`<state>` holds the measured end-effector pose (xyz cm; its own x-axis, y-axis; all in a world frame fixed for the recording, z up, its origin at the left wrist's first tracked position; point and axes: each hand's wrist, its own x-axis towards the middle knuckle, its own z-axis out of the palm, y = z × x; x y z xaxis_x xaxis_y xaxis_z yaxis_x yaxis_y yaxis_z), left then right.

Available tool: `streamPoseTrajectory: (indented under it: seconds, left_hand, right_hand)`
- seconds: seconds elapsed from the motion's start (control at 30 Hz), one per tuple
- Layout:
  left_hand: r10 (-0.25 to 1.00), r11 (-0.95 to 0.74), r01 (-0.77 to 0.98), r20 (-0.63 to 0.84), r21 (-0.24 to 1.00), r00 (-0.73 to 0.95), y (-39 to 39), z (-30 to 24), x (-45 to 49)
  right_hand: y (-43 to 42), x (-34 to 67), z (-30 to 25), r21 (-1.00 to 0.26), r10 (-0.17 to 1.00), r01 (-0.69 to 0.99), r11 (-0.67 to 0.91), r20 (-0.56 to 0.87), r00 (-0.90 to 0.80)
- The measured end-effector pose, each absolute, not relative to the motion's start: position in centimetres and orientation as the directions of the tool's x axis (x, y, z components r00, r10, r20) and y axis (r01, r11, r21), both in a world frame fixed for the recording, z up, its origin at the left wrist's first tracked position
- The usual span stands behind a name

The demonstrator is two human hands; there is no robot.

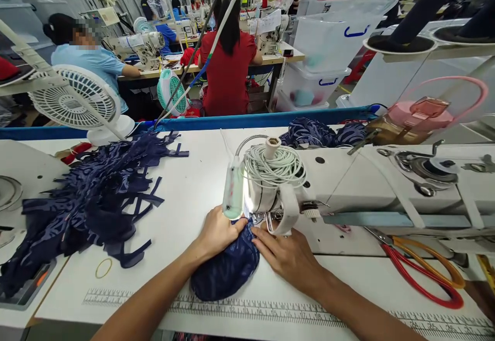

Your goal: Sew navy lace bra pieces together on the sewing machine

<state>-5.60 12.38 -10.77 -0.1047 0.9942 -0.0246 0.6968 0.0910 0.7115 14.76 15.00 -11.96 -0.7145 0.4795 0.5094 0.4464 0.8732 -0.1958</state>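
Note:
A dark navy patterned fabric piece (228, 271) lies on the white table, its far end under the presser foot area of a sewing machine (266, 197). My left hand (218, 233) grips its far left edge, thumb on top near the needle. On the right side, my right hand (288, 253) has its fingertips together on the fabric's edge, partly behind the machine's white guard. The needle itself is hidden. A small lamp-like case (233, 189) and a coil of pale cord (274, 165) sit on the machine head.
A heap of navy strips and pieces (100, 191) lies left, near a rubber band (103, 268). Scissors (423, 269) rest at right beside a ruler strip (255, 310). Navy bundles (309, 132), a pink-lidded bottle (417, 117) and a white fan (77, 96) stand behind. Two people sit beyond.

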Motion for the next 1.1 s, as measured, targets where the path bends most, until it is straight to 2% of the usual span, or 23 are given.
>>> streamPoseTrajectory:
  seconds: [0.23,0.37,0.53,0.8,1.0,1.1]
  left_hand:
    - [0.995,0.085,0.684,-0.02,0.725,-0.102,12.4,-11.2,-5.7]
    - [0.995,0.063,0.649,0.004,0.758,-0.101,12.7,-11.6,-6.0]
    - [0.996,0.032,0.631,0.028,0.775,-0.084,13.2,-12.3,-6.5]
    - [0.992,0.043,0.641,0.041,0.766,-0.116,13.8,-13.5,-6.8]
    - [0.996,0.046,0.599,0.01,0.8,-0.089,13.9,-12.2,-6.9]
    - [0.996,0.067,0.578,-0.019,0.814,-0.089,13.8,-11.4,-6.9]
  right_hand:
    - [15.2,14.6,-11.7,-0.098,0.476,0.494,0.864,0.479,-0.737]
    - [15.1,14.7,-11.4,-0.111,0.433,0.448,0.887,0.532,-0.727]
    - [15.1,14.4,-10.9,-0.116,0.448,0.463,0.879,0.537,-0.715]
    - [15.5,14.4,-10.7,-0.005,0.423,0.493,0.87,0.521,-0.742]
    - [15.4,14.6,-10.0,-0.119,0.472,0.475,0.872,0.464,-0.75]
    - [15.3,14.6,-10.4,-0.136,0.479,0.483,0.865,0.51,-0.715]
